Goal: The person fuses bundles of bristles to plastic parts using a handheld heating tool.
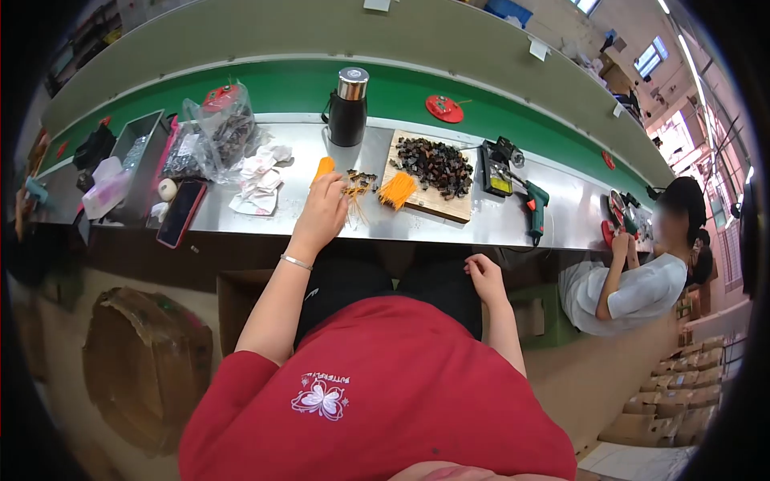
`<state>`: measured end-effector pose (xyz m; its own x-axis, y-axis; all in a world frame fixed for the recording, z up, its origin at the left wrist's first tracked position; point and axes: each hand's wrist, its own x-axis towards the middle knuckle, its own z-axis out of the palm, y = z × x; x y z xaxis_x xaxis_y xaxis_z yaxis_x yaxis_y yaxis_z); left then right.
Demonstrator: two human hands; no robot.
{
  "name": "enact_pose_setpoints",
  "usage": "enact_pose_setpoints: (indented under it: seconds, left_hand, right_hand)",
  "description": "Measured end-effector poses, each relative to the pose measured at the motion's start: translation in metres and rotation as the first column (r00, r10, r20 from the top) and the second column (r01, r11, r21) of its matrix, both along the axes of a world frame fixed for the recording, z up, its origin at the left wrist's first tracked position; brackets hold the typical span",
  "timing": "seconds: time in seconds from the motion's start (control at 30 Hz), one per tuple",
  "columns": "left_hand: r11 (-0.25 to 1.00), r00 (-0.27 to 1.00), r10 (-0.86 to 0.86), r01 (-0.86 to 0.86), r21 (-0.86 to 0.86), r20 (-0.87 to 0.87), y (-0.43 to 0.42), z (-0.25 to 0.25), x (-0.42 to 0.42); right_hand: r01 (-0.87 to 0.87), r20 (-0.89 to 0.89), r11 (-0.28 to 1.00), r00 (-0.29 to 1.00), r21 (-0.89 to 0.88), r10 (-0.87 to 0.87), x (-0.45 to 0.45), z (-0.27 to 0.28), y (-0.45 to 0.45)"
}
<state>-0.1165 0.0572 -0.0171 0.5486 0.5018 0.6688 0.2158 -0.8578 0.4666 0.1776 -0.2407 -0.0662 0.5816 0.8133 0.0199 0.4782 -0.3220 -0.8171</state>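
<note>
At the metal bench's front part, my left hand has its fingers closed over an orange bundle, whose far end sticks out past the fingertips. Loose orange wires and small dark parts lie just right of that hand. Further right, a fanned bunch of orange wires rests on the edge of a wooden board. A heap of small black and brown pieces covers much of this board. My right hand is low by my lap, below the bench edge, fingers curled with nothing visible in them.
A black flask stands behind. Crumpled tissue, a phone and a plastic bag of parts are at left. A green soldering gun lies right. A co-worker sits further right. A cardboard box is on the floor.
</note>
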Motion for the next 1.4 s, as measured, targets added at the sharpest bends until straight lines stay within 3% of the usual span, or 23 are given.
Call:
enact_pose_setpoints:
  seconds: [0.2, 0.33, 0.4, 0.53, 0.6, 0.67, 1.03, 1.3, 1.4]
  left_hand:
    - [0.999, 1.000, -0.003, 0.003, -0.041, 0.008, -0.002, 0.005, -0.002]
    - [0.997, 0.999, 0.031, -0.028, -0.076, 0.028, -0.001, 0.005, -0.002]
    - [0.997, 0.999, 0.030, -0.028, -0.066, 0.030, -0.001, 0.003, -0.002]
    - [0.998, 0.998, 0.040, -0.037, -0.053, 0.043, -0.002, 0.005, -0.001]
    - [0.998, 0.999, 0.038, -0.037, -0.047, 0.036, -0.002, 0.006, -0.001]
    - [0.998, 0.999, 0.040, -0.038, -0.049, 0.028, -0.003, 0.006, -0.001]
    - [0.998, 0.997, 0.065, -0.064, -0.016, 0.051, 0.000, 0.002, 0.001]
    - [0.991, 0.992, 0.130, -0.130, 0.021, 0.003, -0.001, -0.002, 0.004]
    - [0.989, 0.989, 0.149, -0.149, 0.022, 0.004, 0.003, 0.001, 0.006]
  right_hand:
    - [0.046, 0.037, 0.999, 0.998, -0.027, -0.045, -0.018, 0.028, -0.024]
    - [0.183, 0.058, 0.972, 0.979, 0.149, -0.194, -0.016, 0.045, -0.029]
    - [0.204, 0.274, 0.939, 0.920, 0.275, -0.280, 0.000, 0.057, -0.027]
    - [0.330, 0.370, 0.851, 0.793, 0.407, -0.484, 0.044, 0.065, -0.025]
    - [0.373, 0.352, 0.860, 0.798, 0.349, -0.489, 0.054, 0.071, -0.028]
    - [0.302, 0.558, 0.900, 0.708, 0.314, -0.432, 0.059, 0.077, -0.026]
    - [0.446, 0.496, 0.847, 0.687, 0.288, -0.531, 0.078, 0.063, -0.027]
    - [0.453, 0.425, 0.851, 0.737, 0.266, -0.526, 0.100, 0.048, -0.006]
    - [0.463, 0.500, 0.835, 0.670, 0.296, -0.549, 0.116, 0.048, 0.001]
